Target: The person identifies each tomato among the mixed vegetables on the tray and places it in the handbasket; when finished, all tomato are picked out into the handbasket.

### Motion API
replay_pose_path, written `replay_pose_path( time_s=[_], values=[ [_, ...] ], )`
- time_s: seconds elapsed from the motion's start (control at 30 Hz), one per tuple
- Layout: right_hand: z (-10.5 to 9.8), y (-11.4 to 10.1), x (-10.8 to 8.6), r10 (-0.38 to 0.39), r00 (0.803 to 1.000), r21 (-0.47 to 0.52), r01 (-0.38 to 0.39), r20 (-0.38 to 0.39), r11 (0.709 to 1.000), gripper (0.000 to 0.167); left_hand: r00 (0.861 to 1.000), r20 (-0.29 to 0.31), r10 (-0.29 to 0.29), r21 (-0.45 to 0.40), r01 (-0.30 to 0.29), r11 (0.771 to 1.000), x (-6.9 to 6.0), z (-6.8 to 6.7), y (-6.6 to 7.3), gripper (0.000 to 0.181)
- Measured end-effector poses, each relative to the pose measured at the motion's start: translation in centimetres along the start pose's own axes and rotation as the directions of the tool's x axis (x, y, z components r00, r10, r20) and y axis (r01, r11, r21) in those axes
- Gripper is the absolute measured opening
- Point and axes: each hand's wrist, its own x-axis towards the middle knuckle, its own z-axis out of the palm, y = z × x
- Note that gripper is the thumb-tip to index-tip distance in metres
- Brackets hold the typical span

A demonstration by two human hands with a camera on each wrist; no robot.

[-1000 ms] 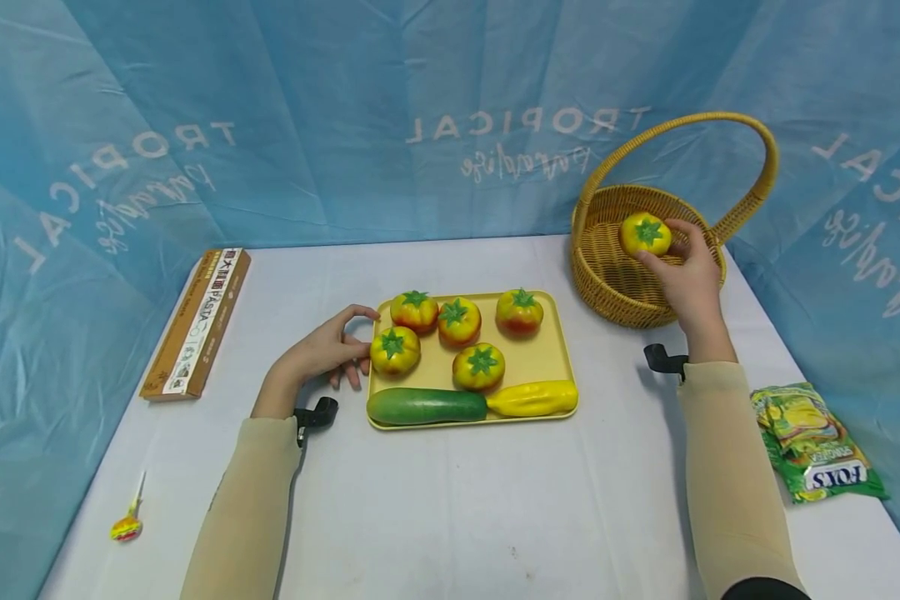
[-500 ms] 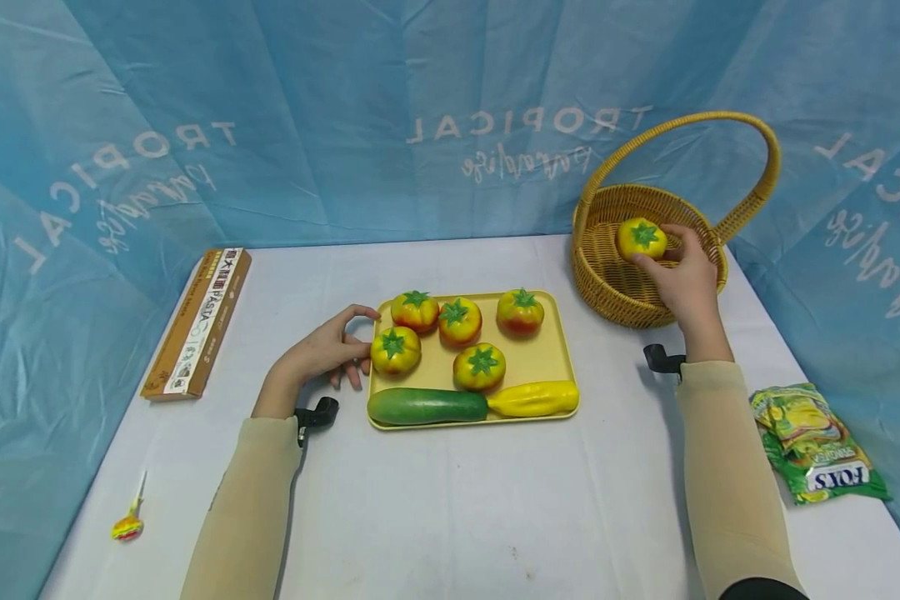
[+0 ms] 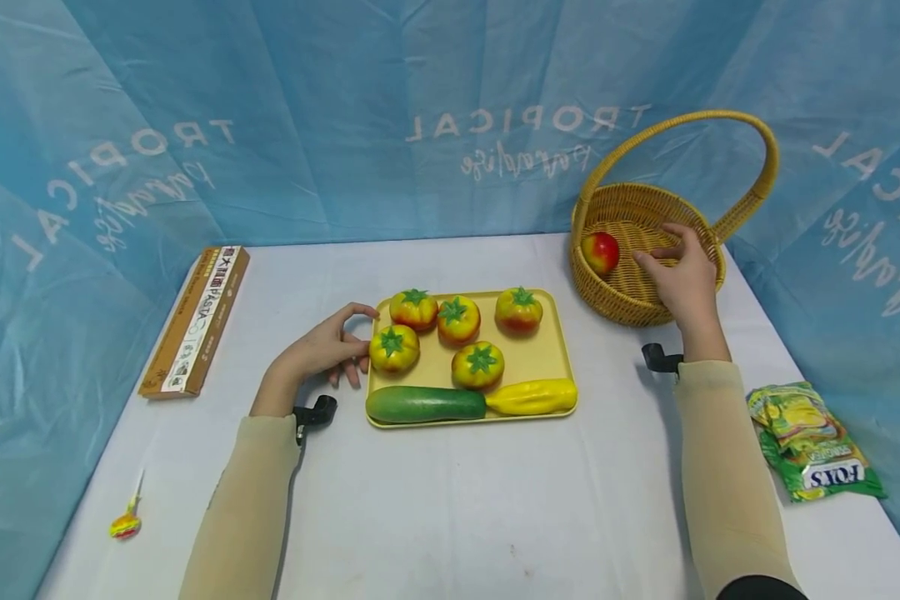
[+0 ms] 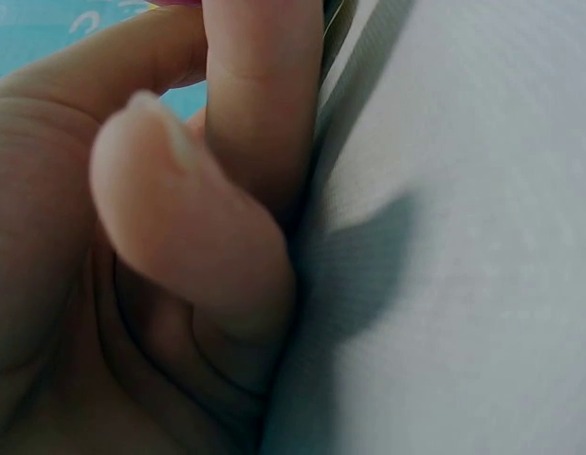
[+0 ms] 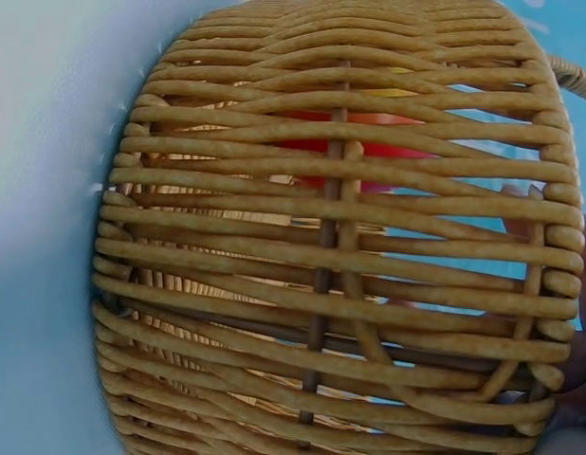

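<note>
In the head view, my right hand (image 3: 686, 279) hovers inside the wicker basket (image 3: 622, 312), thumb and fingers apart with nothing between them. A red-and-yellow tomato (image 3: 601, 253) lies against the basket's left inner wall, its red side showing. Through the weave in the right wrist view, part of the red tomato (image 5: 369, 156) is visible. My left hand (image 3: 322, 350) rests at the left rim of a yellow tray (image 3: 540, 358), index finger and thumb spread along the edge beside a tomato (image 3: 394, 349). The left wrist view shows curled fingers (image 4: 193, 218) close to the cloth.
Several other tomatoes (image 3: 478, 365) share the tray with a green cucumber-like vegetable (image 3: 426, 404) and a long yellow vegetable (image 3: 532, 397). A pasta box (image 3: 195, 321) and a lollipop (image 3: 126, 525) lie left, a green snack bag (image 3: 817, 442) right. The basket's tall handle (image 3: 720, 114) arches above it.
My right hand has let go of the tomato, which has rolled left in the basket and turned from its green-leaved top to its red side. The left hand has stayed put.
</note>
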Motion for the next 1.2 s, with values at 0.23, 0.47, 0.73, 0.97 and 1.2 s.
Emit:
replay_pose_path(
  time_s=[0.23, 0.47, 0.73, 0.97, 1.2],
  values=[
    [-0.2, 0.1, -0.3, -0.028, 0.999, 0.044, 0.028, -0.016, 0.999, 0.078, 1.000, 0.001, 0.000, -0.009, 0.000, 1.000, 0.1, -0.1, 0.0, 0.059],
    [-1.3, -0.4, -1.0, -0.085, 0.996, 0.271, 0.086, -0.014, 0.959, 0.069, 1.000, 0.008, 0.002, -0.015, -0.001, 1.000, 0.1, -0.2, -0.1, 0.058],
    [-2.4, -3.1, -2.9, -0.186, 0.982, 0.397, 0.174, -0.007, 0.901, 0.067, 1.000, 0.005, 0.000, -0.025, 0.000, 1.000, 0.3, 0.0, -0.4, 0.058],
    [-1.7, -5.1, -4.5, -0.286, 0.957, 0.473, 0.229, 0.051, 0.850, 0.065, 1.000, 0.009, 0.003, -0.030, -0.003, 1.000, 0.3, 0.1, -0.4, 0.058],
    [0.5, -6.3, -4.9, -0.352, 0.919, 0.482, 0.231, 0.178, 0.845, 0.064, 1.000, 0.012, 0.008, -0.039, -0.008, 0.999, 0.1, -0.1, 0.0, 0.058]
  ],
)
